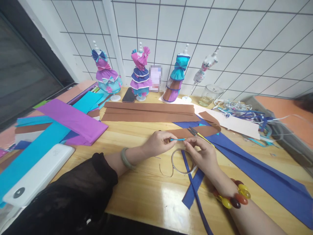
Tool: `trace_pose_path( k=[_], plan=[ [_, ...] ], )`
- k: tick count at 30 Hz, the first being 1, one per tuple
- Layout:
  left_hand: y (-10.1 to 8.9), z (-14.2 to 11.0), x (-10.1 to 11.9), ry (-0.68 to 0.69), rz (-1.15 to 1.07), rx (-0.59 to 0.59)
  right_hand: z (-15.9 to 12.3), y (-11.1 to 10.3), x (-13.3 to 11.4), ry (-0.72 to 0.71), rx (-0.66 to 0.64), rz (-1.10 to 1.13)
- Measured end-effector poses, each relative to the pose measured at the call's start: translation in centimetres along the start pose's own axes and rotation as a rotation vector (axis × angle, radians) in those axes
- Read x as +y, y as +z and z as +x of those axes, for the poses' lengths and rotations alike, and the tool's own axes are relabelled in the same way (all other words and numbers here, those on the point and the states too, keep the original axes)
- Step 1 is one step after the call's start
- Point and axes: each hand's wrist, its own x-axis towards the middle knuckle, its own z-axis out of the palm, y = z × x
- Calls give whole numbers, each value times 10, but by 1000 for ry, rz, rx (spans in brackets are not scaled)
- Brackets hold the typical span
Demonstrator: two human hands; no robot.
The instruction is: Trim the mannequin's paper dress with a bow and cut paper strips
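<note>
Between my two hands a short, narrow light-blue strip of fabric [177, 139] is stretched level above the table. My left hand [156, 143] pinches its left end, and the fingers of my right hand [202, 153] close on its right end. Beneath the right hand lies a thin ring-shaped coil [172, 160] with a loose curled end. A narrow dark-blue strip [193, 186] runs under that coil and crosses a wider blue piece [189, 195]. Just behind the right hand is a small tool with dark jaws and yellow handles [201, 135], resting on a brown strip [177, 133].
Several mini dress forms [140, 75] stand along the tiled wall, near a phone [129, 95] and a glass jar [210, 94]. Folded brown fabric [149, 114] lies ahead. Purple fabric [73, 119] and a white power bank [40, 174] are left; long blue fabric [259, 173] and tangled ribbons [234, 109] right.
</note>
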Motion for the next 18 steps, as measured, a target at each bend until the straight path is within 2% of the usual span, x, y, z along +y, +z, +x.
trace_pose_path(
  k=[13, 18],
  plan=[
    [-1, 0, 1, 1, 28, -13, 1, -1, 6, 21, -120, -37],
    [-2, 0, 1, 2, 27, -17, 1, -1, 5, 56, -59, -4]
  ],
)
